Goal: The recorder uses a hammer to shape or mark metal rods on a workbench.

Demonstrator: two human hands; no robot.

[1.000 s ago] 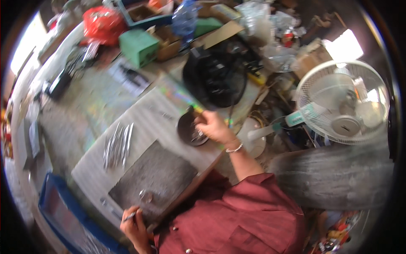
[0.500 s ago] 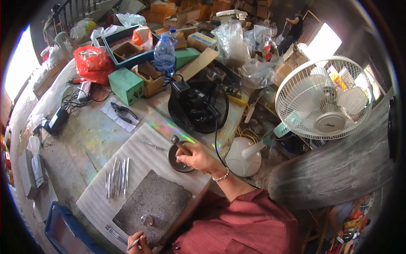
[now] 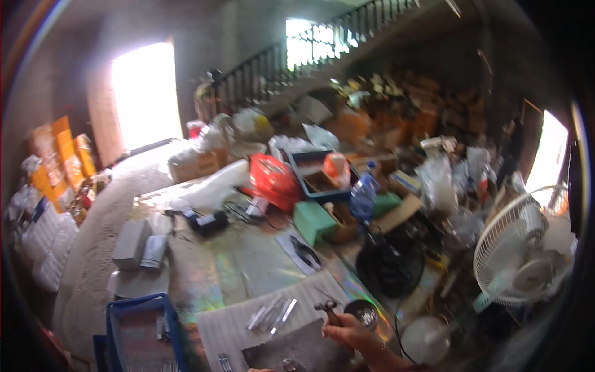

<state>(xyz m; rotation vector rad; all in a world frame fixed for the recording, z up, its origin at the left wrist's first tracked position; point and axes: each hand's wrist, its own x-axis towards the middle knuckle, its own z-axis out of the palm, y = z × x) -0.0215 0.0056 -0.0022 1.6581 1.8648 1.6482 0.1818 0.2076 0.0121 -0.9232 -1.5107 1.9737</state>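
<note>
The right hand [image 3: 356,335] is wrapped around a dark-headed, brown-handled hammer [image 3: 332,315]; the mostly cropped left hand's [image 3: 260,370] grip I cannot tell. The white fan's [image 3: 534,276] hub marking is blurred.

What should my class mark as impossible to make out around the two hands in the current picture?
All in the head view:
- Left hand: mostly cut off by the lower edge; its grip is unseen.
- Brown-handled hammer with a dark head: lower handle hidden by the right hand.
- Dark grey flat slab: near side cut off by the lower edge.
- Slim silvery rods: too blurred to count.
</note>
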